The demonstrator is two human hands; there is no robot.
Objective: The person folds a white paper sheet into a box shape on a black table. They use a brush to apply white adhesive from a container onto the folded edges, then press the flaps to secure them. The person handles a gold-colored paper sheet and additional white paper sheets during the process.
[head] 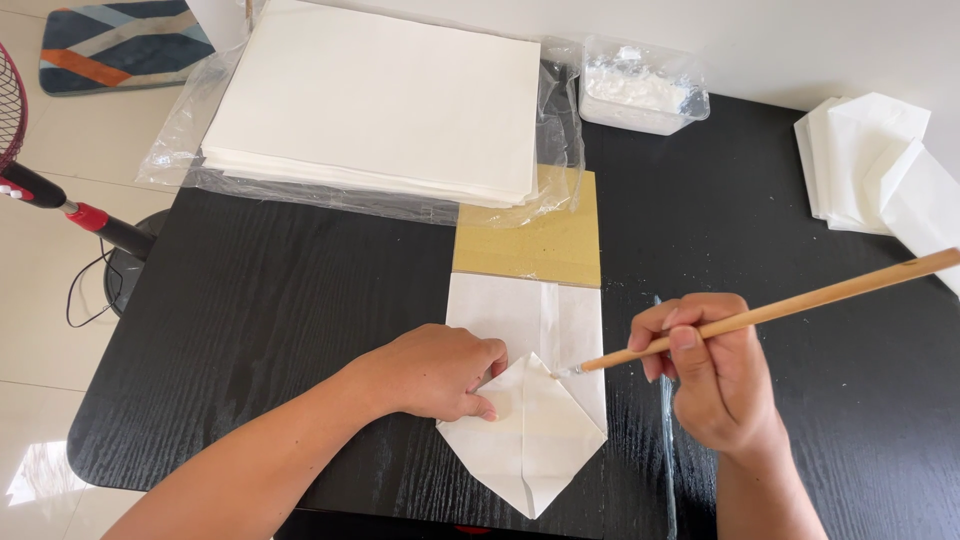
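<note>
Right hand: you gripped the wooden brush, tip on the flap (paste going on).
Left hand: lay flat, fingers curled, pinning the folded paper bag.
Progress: bottom folded; sealing looked unfinished.

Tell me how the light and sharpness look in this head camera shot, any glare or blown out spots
Head view: bright daylight, everything sharp, no motion blur. The stack of white sheets is nearly blown out, its plastic wrap glints, and a glare patch sits on the floor tiles. The black table keeps its grain. The left hand and right hand cast only soft shadows on the folded paper.
</note>
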